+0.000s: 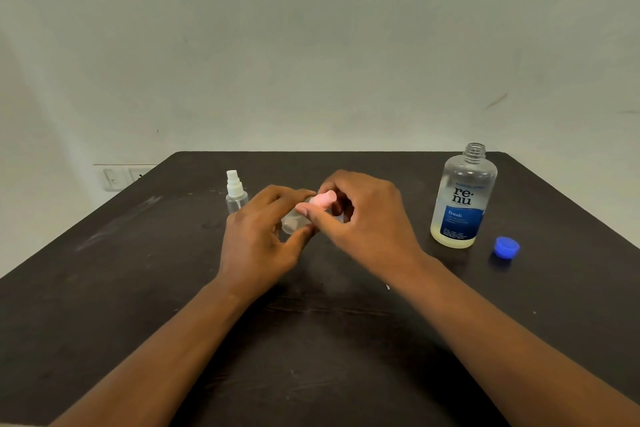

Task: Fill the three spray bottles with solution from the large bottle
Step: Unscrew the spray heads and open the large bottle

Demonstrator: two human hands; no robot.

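Left hand (258,236) gripped a small clear spray bottle (291,220); right hand (360,215) pinched its pink cap (323,199). Both sat left of the uncapped large bottle (462,201). White-capped spray bottle (235,192) stood farther left. Blue cap (506,247) lay just right, near the tabletop (346,340) edge.

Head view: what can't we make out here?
- Pink-topped spray bottle: body mostly covered by the left hand and right hand; fill level unreadable.
- Third spray bottle: not visible; possibly behind the hands.
- White-topped spray bottle: lower part hidden by the left hand; contents unclear.
- Large bottle: small label print too small to read.
- Blue cap: inside not shown.
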